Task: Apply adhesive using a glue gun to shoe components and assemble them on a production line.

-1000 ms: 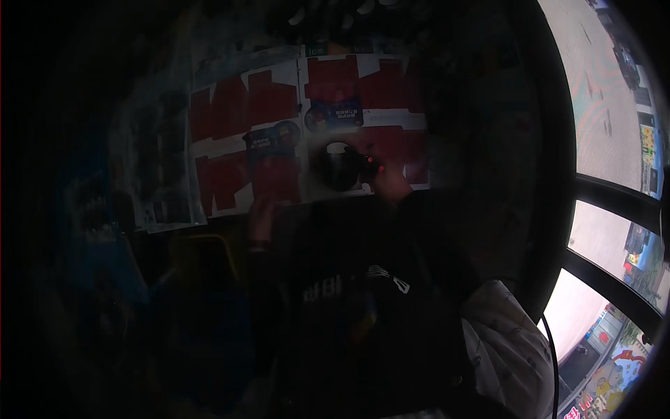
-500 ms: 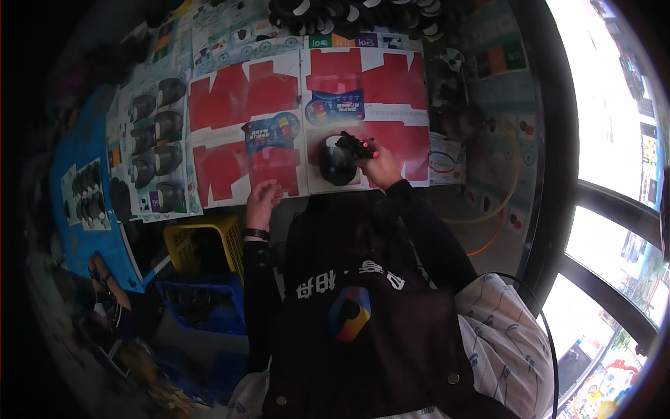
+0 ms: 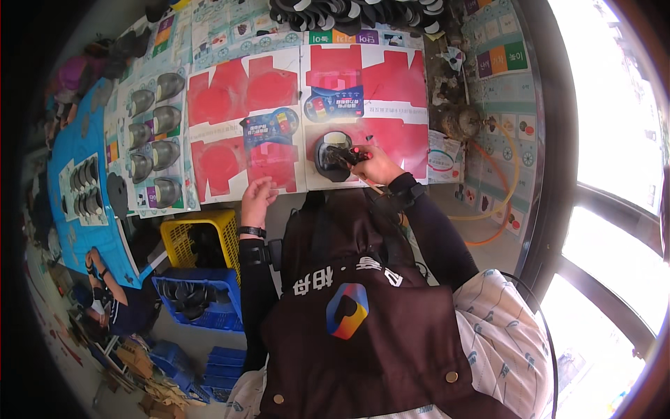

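My right hand [image 3: 375, 167] is closed around a small black spray gun [image 3: 354, 156] with red knobs. The gun's front end is over a rounded black moulded piece [image 3: 332, 170], a hollow cup-like part resting on the red-printed cardboard [image 3: 398, 140]. A thin hose seems to run down from under that hand. At the near edge of the left cardboard sheet hovers my left hand [image 3: 259, 199], fingers loosely bent and apart, with nothing seen in it. Whether it touches the sheet I cannot tell.
Rows of similar dark moulded pieces [image 3: 166, 120] sit on the table's left. More dark parts [image 3: 356, 12] are heaped at the back. A yellow crate [image 3: 234, 241] and a blue crate [image 3: 237, 297] stand lower left. Hoses [image 3: 513, 185] curve at right. Another person works at a blue table [image 3: 66, 202].
The black piece now shows its hollow, lighter-rimmed side, and the spray gun has shifted slightly left and down over it. My left hand has barely moved. The picture is brighter.
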Demonstrator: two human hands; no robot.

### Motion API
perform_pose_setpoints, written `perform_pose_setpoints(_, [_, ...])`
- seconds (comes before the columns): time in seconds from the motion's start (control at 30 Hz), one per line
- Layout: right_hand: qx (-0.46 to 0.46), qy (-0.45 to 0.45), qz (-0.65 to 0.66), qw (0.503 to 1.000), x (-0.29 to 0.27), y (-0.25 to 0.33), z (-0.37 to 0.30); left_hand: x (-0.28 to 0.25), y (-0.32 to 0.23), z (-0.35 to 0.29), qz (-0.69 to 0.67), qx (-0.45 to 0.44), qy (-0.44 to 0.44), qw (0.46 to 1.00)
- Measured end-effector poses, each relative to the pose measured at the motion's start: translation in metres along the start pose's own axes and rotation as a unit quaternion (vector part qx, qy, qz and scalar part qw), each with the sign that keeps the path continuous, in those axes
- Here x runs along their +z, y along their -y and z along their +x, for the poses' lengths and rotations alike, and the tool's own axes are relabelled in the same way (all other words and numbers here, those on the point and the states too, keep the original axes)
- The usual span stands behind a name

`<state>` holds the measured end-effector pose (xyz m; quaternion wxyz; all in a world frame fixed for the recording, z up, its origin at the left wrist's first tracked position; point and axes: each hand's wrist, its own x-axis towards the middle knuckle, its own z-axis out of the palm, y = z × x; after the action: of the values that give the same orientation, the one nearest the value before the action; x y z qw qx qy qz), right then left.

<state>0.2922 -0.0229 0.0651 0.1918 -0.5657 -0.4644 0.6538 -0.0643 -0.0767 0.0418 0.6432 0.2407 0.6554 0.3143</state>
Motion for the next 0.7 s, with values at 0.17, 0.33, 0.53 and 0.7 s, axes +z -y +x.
perform_pose_setpoints(0.17, [-0.025, -0.085, -0.100, 0.991, 0.003, 0.016, -0.005, 0.001, -0.003, 0.000, 0.013, -0.007, -0.011, 1.000])
perform_pose_setpoints(0.33, [0.023, 0.062, -0.120, 0.991, -0.011, 0.023, -0.006, 0.008, -0.011, 0.003, 0.014, -0.003, 0.003, 1.000])
perform_pose_setpoints(0.53, [-0.020, -0.046, -0.126, 0.991, -0.011, 0.017, -0.014, 0.013, -0.009, 0.021, 0.030, 0.008, 0.016, 0.999])
perform_pose_setpoints(0.7, [-0.051, -0.039, -0.203, 0.977, 0.002, 0.048, -0.026, 0.014, -0.003, 0.034, 0.034, 0.018, 0.025, 0.999])
